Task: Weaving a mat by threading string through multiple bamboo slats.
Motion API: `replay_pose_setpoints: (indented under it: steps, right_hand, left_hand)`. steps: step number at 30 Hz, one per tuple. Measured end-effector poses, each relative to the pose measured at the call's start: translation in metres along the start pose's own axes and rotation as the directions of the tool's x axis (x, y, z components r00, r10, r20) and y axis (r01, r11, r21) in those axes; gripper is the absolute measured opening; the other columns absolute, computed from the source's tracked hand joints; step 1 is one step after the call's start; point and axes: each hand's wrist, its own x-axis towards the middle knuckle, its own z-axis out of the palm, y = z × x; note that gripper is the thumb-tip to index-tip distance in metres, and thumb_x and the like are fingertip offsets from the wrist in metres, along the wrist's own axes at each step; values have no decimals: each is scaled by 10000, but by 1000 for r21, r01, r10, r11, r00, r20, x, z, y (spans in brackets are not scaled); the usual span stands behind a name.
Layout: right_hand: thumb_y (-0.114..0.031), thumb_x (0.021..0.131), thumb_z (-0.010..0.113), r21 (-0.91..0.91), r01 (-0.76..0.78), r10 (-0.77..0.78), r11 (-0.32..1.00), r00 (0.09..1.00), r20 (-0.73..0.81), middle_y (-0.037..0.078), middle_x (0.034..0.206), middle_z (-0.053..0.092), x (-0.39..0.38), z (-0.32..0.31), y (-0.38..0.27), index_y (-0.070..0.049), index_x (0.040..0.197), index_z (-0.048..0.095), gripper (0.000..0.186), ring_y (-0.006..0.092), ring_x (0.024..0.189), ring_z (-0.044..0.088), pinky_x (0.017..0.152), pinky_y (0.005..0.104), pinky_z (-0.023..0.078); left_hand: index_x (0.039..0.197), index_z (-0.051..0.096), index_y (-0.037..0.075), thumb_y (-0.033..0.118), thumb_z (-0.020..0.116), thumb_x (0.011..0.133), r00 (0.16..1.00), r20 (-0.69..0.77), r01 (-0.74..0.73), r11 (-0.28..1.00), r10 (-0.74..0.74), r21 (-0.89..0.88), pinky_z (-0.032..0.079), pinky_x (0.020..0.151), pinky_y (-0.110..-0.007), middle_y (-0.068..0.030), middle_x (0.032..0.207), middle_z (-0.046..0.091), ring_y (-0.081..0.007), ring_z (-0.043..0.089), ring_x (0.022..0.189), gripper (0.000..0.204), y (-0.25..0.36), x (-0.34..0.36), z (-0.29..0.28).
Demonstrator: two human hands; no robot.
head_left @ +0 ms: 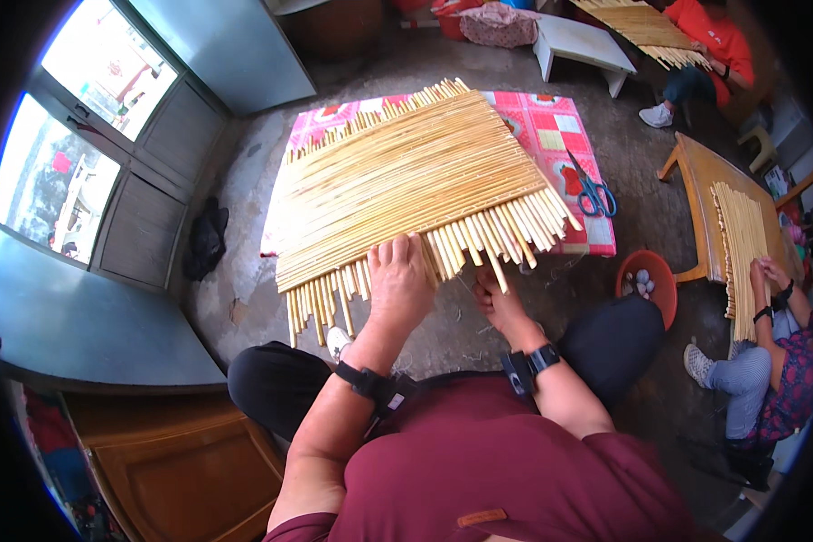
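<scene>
A mat of pale straw-coloured stalks [406, 172], bound side by side, lies tilted across a low table in front of me. Loose stalk ends of uneven length stick out along its near and far edges. My left hand [401, 282] is closed over the near edge, its fingers on the bound stalks and its thumb hidden. Just right of it, below the stalk ends, my right hand [500, 305] is closed in a pinch. A faint thin line like thread runs near its fingertips, but what they hold is too small to tell.
Dark-handled scissors [594, 195] rest on the pink checked tablecloth [551, 122] at the right. An orange-red bowl [663, 291] with pale balls stands by my right knee. Two people work on similar mats at the right [741, 244] and far right. A wooden cabinet [190, 470] is at near left.
</scene>
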Motion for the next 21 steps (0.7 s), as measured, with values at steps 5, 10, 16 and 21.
replay_pose_setpoints:
  steps: [5,10,16,21]
  right_hand:
    - [-105,931,527,206,28,-22,978,999,-29,3,665,460,-43,47,-37,-117,900,502,42,57,491,366,403,190,257]
    - [-113,944,527,68,355,-361,932,926,109,22,693,515,-79,117,-87,-96,911,507,42,57,508,393,433,190,286]
    - [-70,921,565,-200,606,-543,770,787,292,43,808,575,-95,163,-102,-64,937,546,26,73,660,511,548,197,395]
    - [23,858,619,-457,792,-688,404,592,420,32,942,573,-89,188,-114,11,852,570,51,66,782,507,653,208,398]
  left_hand:
    - [1242,489,-67,111,614,753,988,-156,-26,995,11,-91,334,998,-487,-191,1243,484,-366,445,1156,536,-1,15,-30]
    - [1233,521,-27,117,715,755,948,-315,-15,982,-46,-187,411,960,-440,-200,1237,518,-379,484,1120,536,-16,25,-83]
    - [1196,554,-28,46,676,761,866,-463,3,928,-189,-373,435,932,-418,-207,1141,587,-366,548,1059,458,-40,15,-131]
    - [1060,633,-16,104,608,910,759,-275,-30,391,-590,-920,447,756,-235,-46,977,636,-131,589,805,194,-68,-16,-149]
